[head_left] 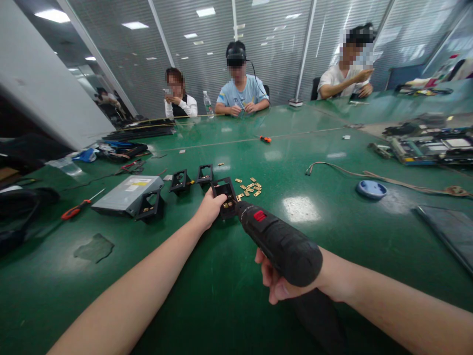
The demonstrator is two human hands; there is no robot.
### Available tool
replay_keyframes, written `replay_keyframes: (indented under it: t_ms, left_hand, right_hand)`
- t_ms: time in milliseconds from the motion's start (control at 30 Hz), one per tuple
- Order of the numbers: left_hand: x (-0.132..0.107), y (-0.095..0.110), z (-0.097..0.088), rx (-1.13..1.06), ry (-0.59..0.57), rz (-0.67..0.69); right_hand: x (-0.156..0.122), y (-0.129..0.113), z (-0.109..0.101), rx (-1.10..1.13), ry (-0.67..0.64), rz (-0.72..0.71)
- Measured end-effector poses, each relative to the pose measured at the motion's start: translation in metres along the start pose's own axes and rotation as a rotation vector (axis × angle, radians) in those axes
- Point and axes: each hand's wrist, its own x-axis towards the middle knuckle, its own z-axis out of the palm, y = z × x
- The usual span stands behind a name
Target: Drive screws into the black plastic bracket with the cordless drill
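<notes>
My left hand grips a black plastic housing with brass-coloured parts inside, its thumb resting over the opening. In my right hand is a black cordless drill with a red switch on top. The drill's front end reaches the right side of the housing; its tip is hard to make out. Just beyond lie several small brass plates with holes. Similar black housings stand to the left, one behind my left hand, another beside it, and a third against a grey metal drive.
On the green table lie an orange screwdriver at left and another farther back. A blue round dish, a cable and circuit boards are at right. Several people sit across the table, near a water bottle.
</notes>
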Motion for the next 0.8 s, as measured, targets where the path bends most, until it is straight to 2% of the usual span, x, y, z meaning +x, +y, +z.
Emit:
replay_keyframes:
  t_ms: [167, 333, 800]
  left_hand:
    - [0.0, 0.0009, 0.0004, -0.007, -0.001, 0.008]
    - [-0.0007, 0.0019, 0.0004, -0.005, -0.005, 0.006]
    - [0.0031, -0.0046, -0.0033, -0.02, -0.016, 0.006]
  right_hand:
    - [0.001, 0.0029, -0.0037, -0.063, -0.007, -0.05]
    - [0.0025, 0.0085, -0.0066, -0.042, 0.016, -0.04]
    - [0.002, 0.0031, 0.0025, 0.023, 0.097, -0.017]
